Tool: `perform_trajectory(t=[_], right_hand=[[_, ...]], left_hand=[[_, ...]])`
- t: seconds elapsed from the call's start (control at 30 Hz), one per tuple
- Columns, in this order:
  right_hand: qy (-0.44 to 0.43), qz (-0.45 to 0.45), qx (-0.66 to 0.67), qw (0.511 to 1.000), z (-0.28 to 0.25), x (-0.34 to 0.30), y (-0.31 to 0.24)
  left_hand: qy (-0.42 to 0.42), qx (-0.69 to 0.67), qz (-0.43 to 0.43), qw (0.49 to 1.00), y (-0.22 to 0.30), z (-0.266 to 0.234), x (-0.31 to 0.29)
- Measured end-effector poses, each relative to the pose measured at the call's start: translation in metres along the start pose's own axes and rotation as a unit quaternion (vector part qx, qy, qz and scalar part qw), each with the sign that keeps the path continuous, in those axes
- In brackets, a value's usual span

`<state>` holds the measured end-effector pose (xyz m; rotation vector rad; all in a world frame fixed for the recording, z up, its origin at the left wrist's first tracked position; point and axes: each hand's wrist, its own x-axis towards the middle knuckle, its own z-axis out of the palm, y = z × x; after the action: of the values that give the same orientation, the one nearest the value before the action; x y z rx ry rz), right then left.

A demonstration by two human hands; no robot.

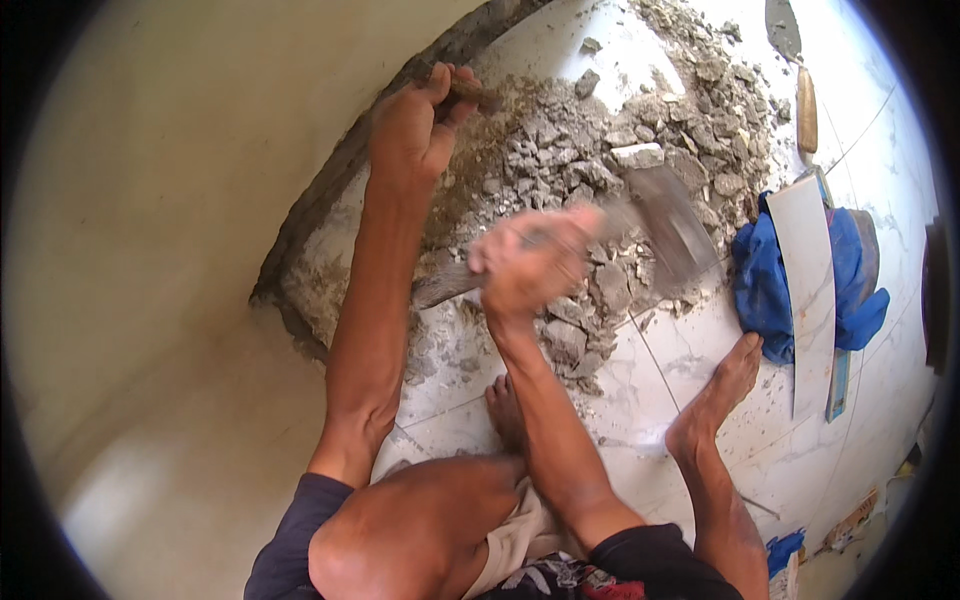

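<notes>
My left hand [412, 125] is closed around a short dark chisel [474, 93], held against the chipped base of the wall. My fingers cover part of the chisel. Lower and to the right, my right hand [535, 258] grips a hammer by its wooden handle [445, 287], whose end sticks out to the left. The wide hammer head [675, 232] is smeared by motion and hangs over the rubble, apart from the chisel. Grey broken mortar and stone chunks [560, 150] lie heaped beside both hands.
A trowel [806, 110] with a wooden handle lies at the far right. Below it, a blue cloth [762, 280] lies under a long tile strip [808, 290]. The plain wall [180, 200] rises on the left. My bare foot [715, 395] rests on the white tiled floor [640, 440].
</notes>
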<state>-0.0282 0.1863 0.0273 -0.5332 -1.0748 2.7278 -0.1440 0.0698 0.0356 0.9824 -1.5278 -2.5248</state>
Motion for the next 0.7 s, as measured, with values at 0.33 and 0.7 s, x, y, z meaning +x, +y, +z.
perform_trajectory(t=[0.33,0.7], right_hand=[[0.007,0.157,-0.093,0.983,0.001,-0.005,-0.029],[-0.099,0.275,-0.128,0.948,0.004,-0.038,-0.013]], left_hand=[[-0.004,0.049,0.002,0.999,-0.006,-0.013,-0.034],[0.019,0.018,0.041,0.999,-0.001,-0.042,-0.041]])
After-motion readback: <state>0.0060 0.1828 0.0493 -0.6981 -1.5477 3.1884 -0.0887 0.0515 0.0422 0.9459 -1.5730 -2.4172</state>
